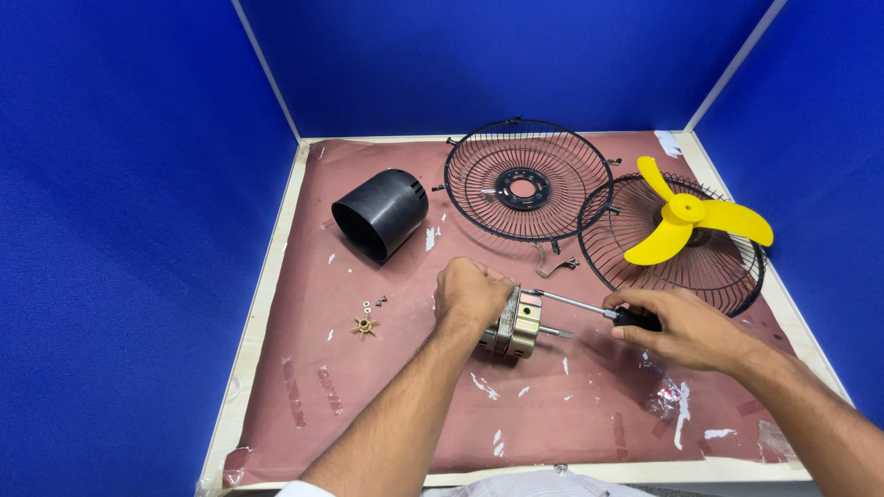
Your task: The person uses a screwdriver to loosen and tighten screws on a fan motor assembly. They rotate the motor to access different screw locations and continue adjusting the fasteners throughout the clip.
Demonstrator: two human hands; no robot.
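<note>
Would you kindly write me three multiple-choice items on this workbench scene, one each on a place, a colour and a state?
1. Where does the black cylindrical cover lie?
A. far left of the mat
B. on the right grille
C. under the motor

2. What colour is the fan blade?
A. red
B. yellow
C. white

3. What is the right hand doing?
A. resting empty
B. holding a screwdriver to the motor
C. lifting a grille

Answers: 1 A, it lies left of both grilles. 2 B, it is plainly yellow. 3 B, the tip meets the motor, which the left hand grips.

Metal fan motor [516, 324] lying sideways (shaft pointing right) mid-table, black-handled screwdriver [589, 307] tip at its casing
</note>
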